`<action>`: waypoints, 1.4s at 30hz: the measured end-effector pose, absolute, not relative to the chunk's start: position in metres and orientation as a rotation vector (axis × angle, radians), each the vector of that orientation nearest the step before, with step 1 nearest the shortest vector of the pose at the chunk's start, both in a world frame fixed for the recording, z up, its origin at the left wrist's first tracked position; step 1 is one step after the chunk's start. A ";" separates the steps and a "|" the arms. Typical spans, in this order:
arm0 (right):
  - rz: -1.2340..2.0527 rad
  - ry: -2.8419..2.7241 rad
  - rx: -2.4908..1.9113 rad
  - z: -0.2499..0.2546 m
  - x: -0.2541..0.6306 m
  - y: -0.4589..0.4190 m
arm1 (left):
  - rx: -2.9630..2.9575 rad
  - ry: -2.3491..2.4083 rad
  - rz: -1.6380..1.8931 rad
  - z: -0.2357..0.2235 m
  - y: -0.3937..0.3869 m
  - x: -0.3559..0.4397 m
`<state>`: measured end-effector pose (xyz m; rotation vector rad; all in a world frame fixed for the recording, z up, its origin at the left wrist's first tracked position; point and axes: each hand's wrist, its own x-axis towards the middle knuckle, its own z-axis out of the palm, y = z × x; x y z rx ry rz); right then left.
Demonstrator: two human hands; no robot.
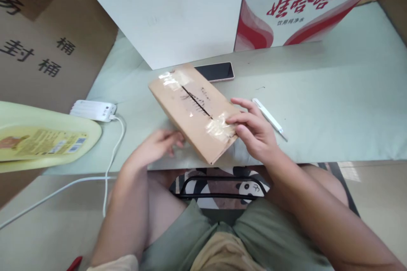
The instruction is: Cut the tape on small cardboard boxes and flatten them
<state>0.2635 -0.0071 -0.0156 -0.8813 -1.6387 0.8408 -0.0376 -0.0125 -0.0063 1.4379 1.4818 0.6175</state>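
Note:
A small flat brown cardboard parcel (193, 110) lies tilted on the pale green table (333, 106), sealed with clear tape and slit along its top seam. My right hand (254, 129) grips its near right corner, fingers curled over the taped end. My left hand (155, 146) is at the parcel's near left edge, fingers bent against its side and partly under it. A white utility knife (269, 118) lies on the table just right of my right hand.
A dark phone (215, 71) lies behind the parcel. A white box (171, 12) and a red-and-white printed carton (302, 4) stand at the back. A brown carton (47, 38), a yellow bottle (44, 142) and a white power bank (93, 110) with cable are on the left.

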 end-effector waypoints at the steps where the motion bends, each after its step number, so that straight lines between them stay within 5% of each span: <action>1: 0.871 -1.651 -0.856 -0.016 0.261 -0.008 | 1.516 1.648 1.021 -0.007 -0.010 -0.041; 3: 0.922 -1.671 -0.791 -0.017 0.255 -0.009 | 1.567 1.790 1.596 -0.009 -0.007 -0.039; 6: 0.964 -1.695 -0.725 -0.018 0.250 -0.011 | 1.938 1.530 1.991 -0.013 -0.016 -0.016; 10: 0.968 -1.698 -0.710 -0.019 0.249 -0.012 | 2.614 1.169 1.610 -0.017 -0.040 0.021; 21: 1.072 -1.619 -0.816 -0.017 0.262 -0.006 | 2.617 1.152 1.684 -0.030 -0.043 0.028; 28: 0.518 -1.592 -2.018 -0.019 0.326 0.029 | 2.601 1.149 1.644 -0.031 -0.044 0.026; 31: 0.553 -1.822 -2.260 -0.025 0.337 0.035 | 2.581 1.161 1.606 -0.033 -0.046 0.024; 37: 0.577 -1.636 -2.034 -0.019 0.323 0.042 | 2.600 1.287 1.602 -0.034 -0.048 0.026; 42: 0.501 -1.052 -1.155 0.023 0.298 0.028 | 2.604 1.221 1.668 -0.030 -0.047 0.030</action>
